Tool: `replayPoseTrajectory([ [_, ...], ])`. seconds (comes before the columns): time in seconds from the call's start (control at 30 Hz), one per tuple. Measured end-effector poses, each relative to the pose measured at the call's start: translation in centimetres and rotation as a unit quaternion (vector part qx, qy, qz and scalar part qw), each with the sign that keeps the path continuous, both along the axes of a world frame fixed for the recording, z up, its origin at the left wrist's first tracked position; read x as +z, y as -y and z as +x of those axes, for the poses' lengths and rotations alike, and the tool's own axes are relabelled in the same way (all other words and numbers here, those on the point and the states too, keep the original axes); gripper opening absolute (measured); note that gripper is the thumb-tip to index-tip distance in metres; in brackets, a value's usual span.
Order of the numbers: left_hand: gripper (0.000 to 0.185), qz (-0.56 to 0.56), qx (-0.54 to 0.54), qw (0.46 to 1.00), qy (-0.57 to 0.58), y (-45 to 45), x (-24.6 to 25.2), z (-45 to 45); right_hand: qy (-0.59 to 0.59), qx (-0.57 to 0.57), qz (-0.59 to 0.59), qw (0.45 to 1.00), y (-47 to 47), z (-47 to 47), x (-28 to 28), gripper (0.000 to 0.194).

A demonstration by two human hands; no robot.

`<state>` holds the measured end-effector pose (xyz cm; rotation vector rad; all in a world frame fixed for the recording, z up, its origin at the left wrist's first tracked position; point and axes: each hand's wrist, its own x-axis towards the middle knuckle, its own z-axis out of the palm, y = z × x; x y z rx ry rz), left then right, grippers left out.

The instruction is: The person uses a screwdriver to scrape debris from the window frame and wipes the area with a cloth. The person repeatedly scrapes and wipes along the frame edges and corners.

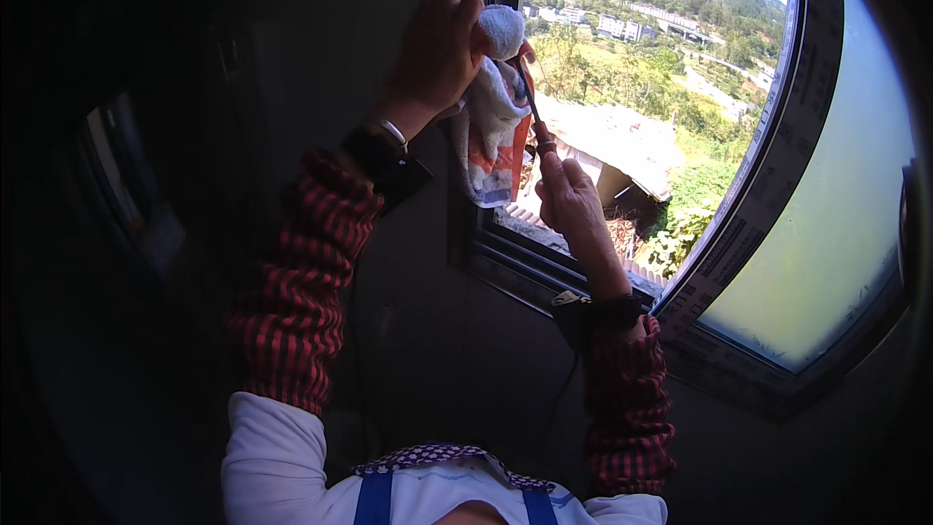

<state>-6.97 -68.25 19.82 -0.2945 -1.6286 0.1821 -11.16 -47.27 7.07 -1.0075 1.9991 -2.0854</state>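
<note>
My left hand [439,51] grips a terry towel [487,127], white with orange and grey patches, at the left side of the window opening. A bunched white part bulges past my fingers, and the rest hangs down over the window frame. My right hand [574,198] holds a slim hand tool [541,133] by its reddish-brown handle. Its dark, narrow shaft points up and left to the towel's edge, close to my left fingers. The tip is partly hidden, so its exact kind cannot be told. An orange-red strip [522,153] shows along the towel's right edge.
The dark window frame [536,281] borders the opening below. At right stands a frosted glass sash [809,233], its frame [758,211] covered in printed film. Outside lie a pale roof [605,135], greenery and hills. The wall [408,335] is in deep shadow.
</note>
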Motion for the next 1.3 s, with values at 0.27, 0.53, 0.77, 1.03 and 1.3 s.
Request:
replayPoseTrajectory([
  [0.27, 0.029, 0.012, 0.011, 0.989, 0.145, 0.2, -8.3, 4.1, 0.073, 0.009, 0.108, 0.991, -2.8, 5.0, -13.9, 0.036],
  [0.53, 0.034, 0.079, -0.036, 0.960, 0.264, -0.2, -15.0, 8.6, 0.121, 0.049, 0.232, 0.964, -6.4, 5.4, -9.6, 0.035],
  [0.77, 0.037, 0.249, -0.126, 0.923, 0.265, 1.6, -15.5, 10.2, -0.074, -0.028, 0.244, 0.967, -6.7, 5.3, -5.4, 0.034],
  [1.03, 0.022, 0.227, -0.154, 0.922, 0.274, 0.2, -13.7, 10.5, -0.060, 0.075, 0.335, 0.937, -7.4, 4.8, -8.9, 0.029],
  [1.3, 0.021, 0.218, -0.156, 0.917, 0.294, -0.3, -14.6, 9.6, -0.295, -0.086, 0.429, 0.850, -7.9, 4.4, -3.2, 0.027],
])
